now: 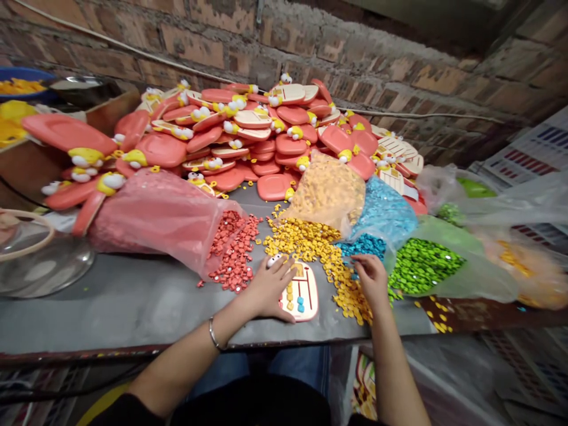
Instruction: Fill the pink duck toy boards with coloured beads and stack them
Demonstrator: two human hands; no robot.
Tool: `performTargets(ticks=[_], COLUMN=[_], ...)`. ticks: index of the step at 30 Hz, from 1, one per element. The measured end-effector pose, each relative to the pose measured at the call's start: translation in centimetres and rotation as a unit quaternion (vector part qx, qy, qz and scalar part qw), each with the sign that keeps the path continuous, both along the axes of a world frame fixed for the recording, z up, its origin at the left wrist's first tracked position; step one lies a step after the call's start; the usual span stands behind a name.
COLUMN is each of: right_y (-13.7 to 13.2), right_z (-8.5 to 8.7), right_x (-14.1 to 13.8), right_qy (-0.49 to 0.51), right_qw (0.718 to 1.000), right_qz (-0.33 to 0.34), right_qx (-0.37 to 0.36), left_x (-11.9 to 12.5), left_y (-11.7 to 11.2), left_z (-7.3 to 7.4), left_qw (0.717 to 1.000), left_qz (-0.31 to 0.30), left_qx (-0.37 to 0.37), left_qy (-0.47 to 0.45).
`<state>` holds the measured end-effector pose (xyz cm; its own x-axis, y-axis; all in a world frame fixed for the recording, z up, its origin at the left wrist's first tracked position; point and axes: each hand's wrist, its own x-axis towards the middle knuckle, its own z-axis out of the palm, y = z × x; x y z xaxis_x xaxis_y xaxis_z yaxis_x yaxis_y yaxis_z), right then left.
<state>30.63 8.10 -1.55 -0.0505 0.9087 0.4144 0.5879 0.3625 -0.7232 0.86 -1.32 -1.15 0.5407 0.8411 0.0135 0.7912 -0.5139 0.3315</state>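
My left hand [268, 287] grips the left side of a cream and coral toy board [302, 296], which lies flat on the grey tabletop [133, 302] with small yellow and blue pieces set in its face. My right hand [371, 279] hangs just to the right of the board, its fingertips pinched together above spilled yellow pieces [350, 302] and next to loose blue pieces [361, 248]. I cannot tell if those fingertips hold a piece. Loose coral-red pieces [233, 254] spill from a pink plastic bag [160, 219], and bright green pieces [421, 266] lie on a green bag [470, 278].
A heap of coral toy casings with yellow-and-white bird figures [248, 136] rises behind the bags against a brick wall [355, 53]. A round transparent lid [39, 254] sits at the far left, and a blue bowl [22, 83] of yellow pieces stands behind it. The tabletop's front edge [110, 350] runs before my arms.
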Motion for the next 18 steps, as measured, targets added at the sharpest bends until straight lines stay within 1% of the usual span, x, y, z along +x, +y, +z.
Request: performTargets(ticks=[2, 3, 5, 7, 9, 11, 13, 15, 18], right_y=[-1.0, -1.6, -2.5, -3.0, -3.1, -2.9, -2.7, -2.6, -2.9], right_z=[0.9, 1.2, 1.4, 1.1, 0.7, 0.3, 0.2, 0.1, 0.1], right_x=[-2.0, -3.2, -5.5, -7.4, -8.5, -9.0, -8.9, -8.7, -8.5], right_qy=[0.048, 0.055, 0.033, -0.009, -0.056, -0.107, -0.165, -0.209, -0.231], right_qw=[0.998, 0.996, 0.988, 0.978, 0.974, 0.974, 0.967, 0.956, 0.948], right_qz=[0.037, 0.067, 0.142, 0.198, 0.211, 0.199, 0.195, 0.205, 0.214], right_qx=[-0.002, -0.01, -0.04, -0.065, -0.058, -0.025, 0.005, 0.023, 0.044], left_x=[0.0, 0.0, 0.0, 0.0, 0.0, 0.0, 0.0, 0.0, 0.0], left_y=[0.0, 0.0, 0.0, 0.1, 0.1, 0.1, 0.1, 0.1, 0.1], left_z=[0.0, 0.0, -0.1, -0.4, -0.5, -0.6, -0.6, -0.5, -0.4], left_qw=[1.0, 1.0, 1.0, 1.0, 1.0, 1.0, 1.0, 1.0, 1.0], left_qz=[-0.002, -0.002, 0.001, 0.005, 0.005, 0.004, 0.005, 0.007, 0.01], left_qx=[-0.002, -0.002, -0.002, 0.002, 0.006, 0.009, 0.009, 0.009, 0.009], left_qy=[-0.002, -0.003, -0.003, -0.001, 0.002, 0.002, -0.001, -0.003, -0.001])
